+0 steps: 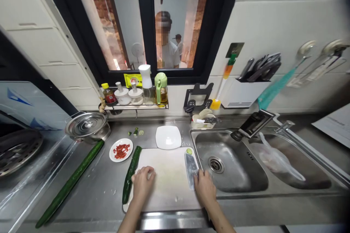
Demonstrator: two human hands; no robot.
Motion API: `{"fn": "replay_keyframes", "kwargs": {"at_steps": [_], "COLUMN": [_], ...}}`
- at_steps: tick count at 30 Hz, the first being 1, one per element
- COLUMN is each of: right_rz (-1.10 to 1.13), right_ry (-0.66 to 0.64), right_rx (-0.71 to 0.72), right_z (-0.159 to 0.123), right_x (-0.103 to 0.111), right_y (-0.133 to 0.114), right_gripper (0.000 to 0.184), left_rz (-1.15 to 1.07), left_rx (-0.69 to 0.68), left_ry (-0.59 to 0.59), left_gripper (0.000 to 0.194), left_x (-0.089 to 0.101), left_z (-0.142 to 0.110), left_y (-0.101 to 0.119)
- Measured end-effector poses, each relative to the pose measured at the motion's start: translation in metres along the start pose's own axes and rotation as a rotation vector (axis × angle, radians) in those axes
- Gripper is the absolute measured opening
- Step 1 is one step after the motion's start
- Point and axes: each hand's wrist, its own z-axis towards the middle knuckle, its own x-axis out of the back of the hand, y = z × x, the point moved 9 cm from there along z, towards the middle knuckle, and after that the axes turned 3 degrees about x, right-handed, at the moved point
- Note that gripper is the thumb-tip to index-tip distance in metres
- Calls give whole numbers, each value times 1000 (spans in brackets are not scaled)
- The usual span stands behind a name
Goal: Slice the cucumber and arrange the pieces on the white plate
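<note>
My left hand (pixel 143 184) is over the left part of the white cutting board (pixel 169 178), its fingers bent and slightly apart, with nothing visible in them. Just left of it a cut cucumber piece (pixel 131 174) lies along the board's left edge; whether they touch I cannot tell. At the board's right edge my right hand (pixel 204 186) is closed over the near end of a kitchen knife (pixel 191 169). The blade lies flat and points away from me; the hand hides most of the handle. A small cucumber end (pixel 189 151) sits by the blade's tip.
Behind the board stands a white square plate (pixel 168 137). Farther left are a small plate (pixel 121 158) of chopped red pieces, cucumber scraps (pixel 135 131), a long cucumber (pixel 71 184) and a lidded steel pot (pixel 89 127). A double sink (pixel 232 160) borders the board's right side.
</note>
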Motion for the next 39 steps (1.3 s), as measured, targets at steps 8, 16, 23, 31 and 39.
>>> {"fn": "replay_keyframes", "kwargs": {"at_steps": [8, 16, 23, 31, 39], "right_rz": [267, 572, 715, 929, 1075], "right_ry": [135, -194, -258, -305, -342], "right_rx": [199, -70, -186, -171, -122], "right_z": [102, 207, 215, 197, 116], "right_x": [56, 21, -6, 0, 1], "right_y": [-54, -95, -95, -96, -63], "right_gripper": [43, 37, 26, 13, 20], "left_rz": [1, 12, -18, -12, 81], "left_rx": [35, 25, 62, 70, 57], "left_ry": [30, 45, 56, 24, 60], "left_gripper": [24, 27, 25, 26, 27], "left_x": [-1, -1, 5, 3, 8], "left_z": [-12, -22, -32, -29, -27], "left_y": [-19, -20, -37, -43, -41]}}
